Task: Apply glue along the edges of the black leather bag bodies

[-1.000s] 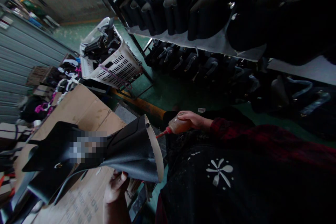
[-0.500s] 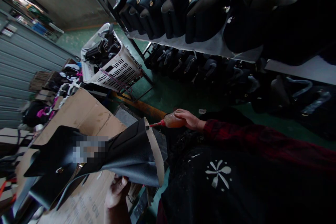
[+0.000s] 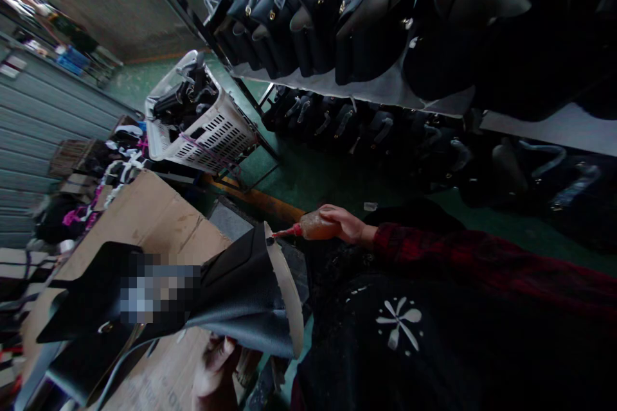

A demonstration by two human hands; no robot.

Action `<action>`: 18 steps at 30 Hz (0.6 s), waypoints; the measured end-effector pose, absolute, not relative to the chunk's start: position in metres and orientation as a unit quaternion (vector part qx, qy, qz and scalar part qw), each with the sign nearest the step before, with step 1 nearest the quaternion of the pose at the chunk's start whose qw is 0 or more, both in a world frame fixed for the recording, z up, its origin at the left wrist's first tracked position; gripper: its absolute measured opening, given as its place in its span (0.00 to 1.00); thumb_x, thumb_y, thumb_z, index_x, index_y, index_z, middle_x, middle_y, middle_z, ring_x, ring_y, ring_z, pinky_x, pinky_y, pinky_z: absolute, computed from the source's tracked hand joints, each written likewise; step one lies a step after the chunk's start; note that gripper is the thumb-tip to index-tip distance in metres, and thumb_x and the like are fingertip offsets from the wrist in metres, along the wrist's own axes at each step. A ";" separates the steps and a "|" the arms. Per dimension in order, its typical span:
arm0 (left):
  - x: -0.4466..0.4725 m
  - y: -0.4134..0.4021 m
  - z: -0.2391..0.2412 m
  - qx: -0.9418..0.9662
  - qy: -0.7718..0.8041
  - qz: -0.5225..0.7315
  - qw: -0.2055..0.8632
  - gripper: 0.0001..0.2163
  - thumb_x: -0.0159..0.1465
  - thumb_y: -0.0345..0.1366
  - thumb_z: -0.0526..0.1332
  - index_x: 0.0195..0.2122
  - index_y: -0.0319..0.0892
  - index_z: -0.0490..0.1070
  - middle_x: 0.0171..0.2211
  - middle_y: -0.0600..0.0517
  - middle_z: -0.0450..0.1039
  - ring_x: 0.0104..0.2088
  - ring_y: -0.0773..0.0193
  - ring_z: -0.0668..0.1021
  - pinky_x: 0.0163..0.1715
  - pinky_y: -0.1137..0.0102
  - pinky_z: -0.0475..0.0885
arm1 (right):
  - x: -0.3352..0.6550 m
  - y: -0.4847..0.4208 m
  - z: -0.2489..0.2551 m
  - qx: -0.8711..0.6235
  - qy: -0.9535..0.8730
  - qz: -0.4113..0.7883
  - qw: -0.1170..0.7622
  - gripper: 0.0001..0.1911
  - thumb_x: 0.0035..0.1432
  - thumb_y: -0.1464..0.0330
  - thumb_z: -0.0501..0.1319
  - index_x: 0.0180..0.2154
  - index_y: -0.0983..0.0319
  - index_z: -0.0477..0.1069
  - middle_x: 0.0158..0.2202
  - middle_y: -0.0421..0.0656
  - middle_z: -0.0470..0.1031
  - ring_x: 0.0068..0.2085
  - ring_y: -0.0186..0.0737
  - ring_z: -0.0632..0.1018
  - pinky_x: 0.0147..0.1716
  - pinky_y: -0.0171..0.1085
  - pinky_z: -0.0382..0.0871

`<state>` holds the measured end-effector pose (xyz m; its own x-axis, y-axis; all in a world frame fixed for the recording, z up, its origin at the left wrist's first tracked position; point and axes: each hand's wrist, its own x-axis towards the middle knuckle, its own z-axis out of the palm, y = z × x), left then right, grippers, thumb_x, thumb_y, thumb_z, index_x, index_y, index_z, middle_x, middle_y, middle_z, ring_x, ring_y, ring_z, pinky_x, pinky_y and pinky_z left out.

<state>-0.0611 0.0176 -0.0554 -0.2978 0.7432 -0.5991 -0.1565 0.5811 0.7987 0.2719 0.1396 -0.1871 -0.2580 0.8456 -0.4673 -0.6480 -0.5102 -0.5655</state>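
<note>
A black leather bag lies across the cardboard in the head view, its pale raw-edged end turned toward me. My left hand grips it from below, with the thumb against the leather and most fingers hidden underneath. My right hand is wrapped round a squeeze bottle of amber liquid with a red nozzle. The nozzle's tip is at the upper corner of the bag's pale edge; whether it touches cannot be told. A metal fitting shows on the bag's far part, and a blurred patch covers its middle.
Flattened cardboard covers the work surface under the bag. Beyond it stands a white plastic basket filled with dark items. Racks of black bags with plastic-wrapped handles run along the right. Piled straps and scraps lie at left.
The view has shifted slightly, and the bag with my left hand sits a little lower in it. The nozzle stays by the bag's upper corner. Both holds are unchanged.
</note>
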 end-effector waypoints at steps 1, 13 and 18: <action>-0.062 0.018 -0.056 0.208 0.697 0.407 0.553 0.26 0.31 0.40 0.75 0.36 0.52 0.79 0.36 0.49 0.81 0.51 0.33 0.74 0.46 0.49 0.74 | 0.271 0.139 -0.187 -0.376 -0.132 0.785 0.475 0.19 0.36 0.60 0.72 0.29 0.62 0.72 0.28 0.41 0.74 0.31 0.38 0.73 0.30 0.35 0.64; -0.056 0.020 -0.051 0.186 0.704 0.417 0.544 0.27 0.31 0.36 0.74 0.37 0.51 0.78 0.35 0.50 0.81 0.51 0.36 0.75 0.46 0.52 0.75 | 0.275 0.135 -0.184 -0.376 -0.144 0.790 0.463 0.17 0.37 0.63 0.72 0.29 0.64 0.73 0.27 0.40 0.73 0.29 0.37 0.72 0.28 0.34 0.62; -0.064 0.015 -0.056 0.229 0.683 0.391 0.573 0.18 0.38 0.43 0.74 0.34 0.54 0.80 0.34 0.51 0.81 0.52 0.37 0.75 0.47 0.52 0.74 | 0.278 0.134 -0.186 -0.380 -0.137 0.780 0.478 0.16 0.38 0.62 0.71 0.30 0.63 0.72 0.27 0.39 0.72 0.30 0.36 0.72 0.30 0.34 0.62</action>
<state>-0.0636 0.0149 -0.0557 -0.2396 0.7611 -0.6028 -0.1354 0.5886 0.7970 0.2775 0.1341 -0.1860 -0.2535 0.8497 -0.4624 -0.6412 -0.5055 -0.5773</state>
